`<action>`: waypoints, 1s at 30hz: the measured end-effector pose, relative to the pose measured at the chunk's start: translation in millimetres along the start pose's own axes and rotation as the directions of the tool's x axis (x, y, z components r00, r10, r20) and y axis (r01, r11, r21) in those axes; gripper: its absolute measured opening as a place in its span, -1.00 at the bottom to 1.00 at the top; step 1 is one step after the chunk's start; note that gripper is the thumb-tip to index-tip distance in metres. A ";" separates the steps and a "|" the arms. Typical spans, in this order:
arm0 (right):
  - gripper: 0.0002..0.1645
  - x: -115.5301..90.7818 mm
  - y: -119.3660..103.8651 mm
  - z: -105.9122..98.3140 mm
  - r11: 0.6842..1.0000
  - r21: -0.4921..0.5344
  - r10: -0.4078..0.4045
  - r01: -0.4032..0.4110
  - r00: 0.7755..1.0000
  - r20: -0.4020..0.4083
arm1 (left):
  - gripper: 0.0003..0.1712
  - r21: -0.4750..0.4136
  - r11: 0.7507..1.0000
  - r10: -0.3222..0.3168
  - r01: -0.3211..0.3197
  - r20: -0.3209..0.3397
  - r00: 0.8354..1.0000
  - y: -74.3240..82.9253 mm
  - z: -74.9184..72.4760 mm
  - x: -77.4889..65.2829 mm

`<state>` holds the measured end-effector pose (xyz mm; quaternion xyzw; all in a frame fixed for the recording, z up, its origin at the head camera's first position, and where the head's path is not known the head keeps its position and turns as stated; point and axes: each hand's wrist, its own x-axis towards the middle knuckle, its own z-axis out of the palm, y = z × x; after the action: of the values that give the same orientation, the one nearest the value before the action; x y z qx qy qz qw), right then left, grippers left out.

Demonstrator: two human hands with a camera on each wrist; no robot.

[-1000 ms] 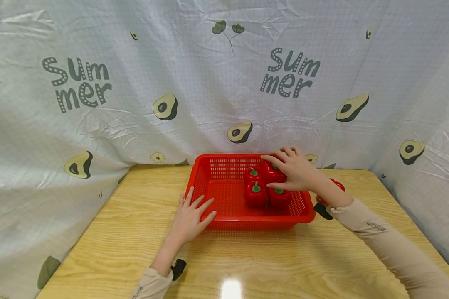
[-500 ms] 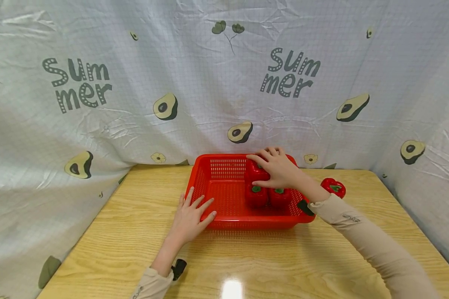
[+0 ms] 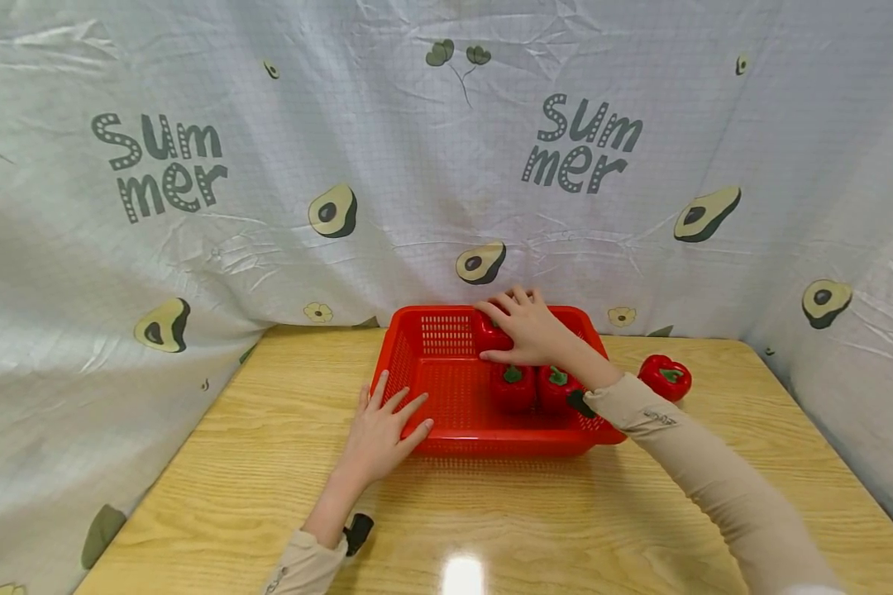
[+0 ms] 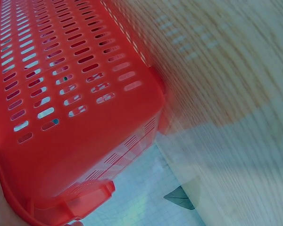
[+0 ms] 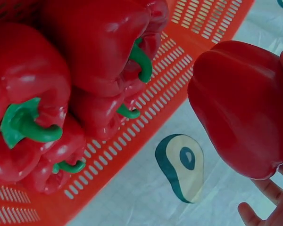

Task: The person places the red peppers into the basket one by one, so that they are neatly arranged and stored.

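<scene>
A red bell pepper [image 3: 489,337] with shiny skin is held by my right hand [image 3: 530,332] above the back of the red plastic basket [image 3: 484,435]. In the right wrist view this pepper [image 5: 243,108] is apart from the others, with fingertips at its right side. Two bell peppers with green stems, a front one [image 3: 513,393] and one beside it [image 3: 554,387], show in the basket's right half; the right wrist view shows several there. My left hand [image 3: 375,436], fingers spread and fairly straight, rests on the basket's left front corner.
Another red bell pepper [image 3: 666,378] lies on the wooden table [image 3: 268,463], right of the basket. A pale printed cloth [image 3: 402,165] hangs close behind the basket. The left wrist view shows the basket's slotted side wall [image 4: 70,155] and the tabletop.
My right hand has carried its bell pepper leftward along the back of the basket, and the right forearm followed. The pepper outside has come into full view. My left hand stays put.
</scene>
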<state>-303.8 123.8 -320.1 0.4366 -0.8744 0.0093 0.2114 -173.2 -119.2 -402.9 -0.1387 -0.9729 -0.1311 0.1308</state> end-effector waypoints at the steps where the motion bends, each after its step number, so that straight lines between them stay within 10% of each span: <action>1: -0.15 2.1 -0.4 1.3 1.000 -0.003 0.005 -0.005 1.000 0.007 | -0.44 0.000 1.000 -0.001 0.001 0.002 1.000 0.0 -0.1 0.1; 30: -0.14 42.0 -11.3 52.9 0.992 -0.025 0.126 -0.123 0.973 0.191 | -0.44 0.011 1.000 -0.004 0.004 0.003 1.000 1.4 -1.5 0.3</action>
<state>-336.6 74.3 -354.3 0.3785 -0.9164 -0.0253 0.1276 -172.7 -118.3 -401.2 -0.1363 -0.9740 -0.1257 0.1300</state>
